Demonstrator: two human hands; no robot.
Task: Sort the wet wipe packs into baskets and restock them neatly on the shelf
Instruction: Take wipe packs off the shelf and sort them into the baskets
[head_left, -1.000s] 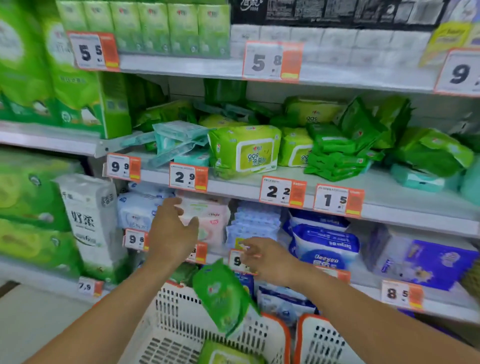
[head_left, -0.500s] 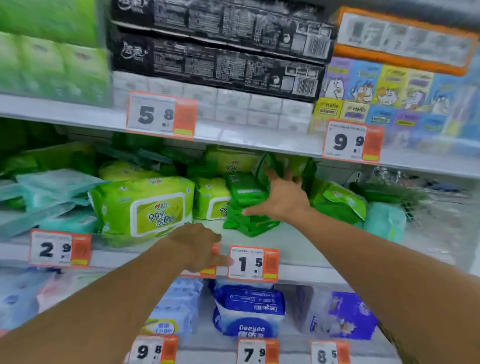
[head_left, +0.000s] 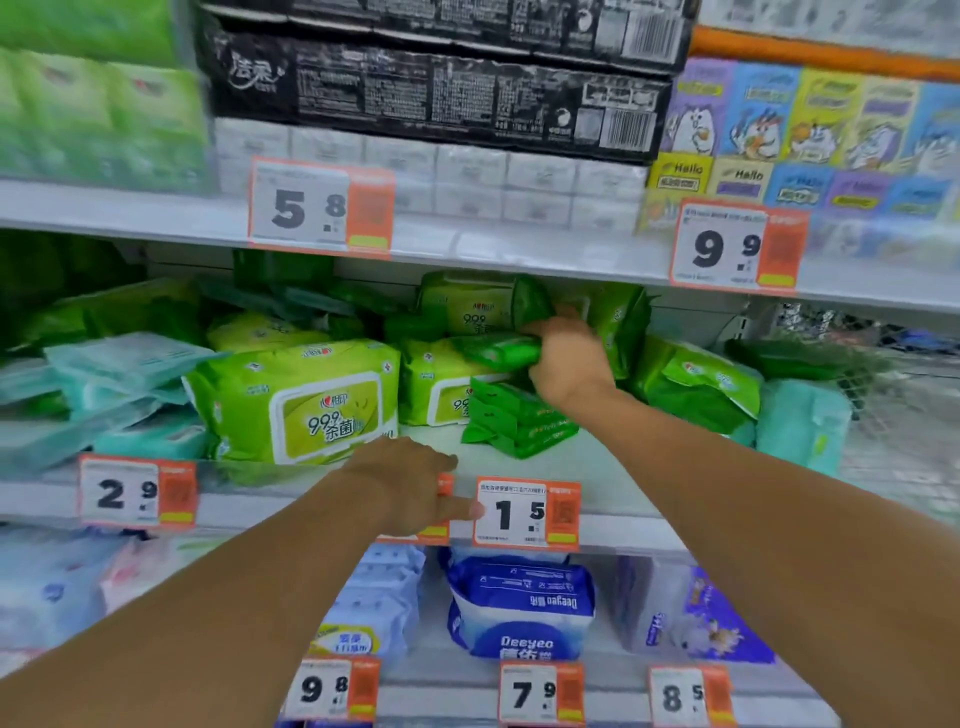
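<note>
**Right hand grips a small green pack on the middle shelf**

I see my right hand (head_left: 566, 358) closed around a small dark green wipe pack (head_left: 496, 349), held just above a stack of similar packs (head_left: 519, 423) on the white shelf (head_left: 613, 478). My left hand (head_left: 415, 486) rests on the shelf's front edge, a fingertip touching the price tag marked 1.5 (head_left: 525, 514). A large light green pack (head_left: 298, 402) lies left of the stack, with pale teal packs (head_left: 119, 384) beyond it.

White shelf (head_left: 597, 483) carries lime wipe pack (head_left: 311, 405), dark green packs (head_left: 519, 423), teal packs (head_left: 124, 384).
</note>
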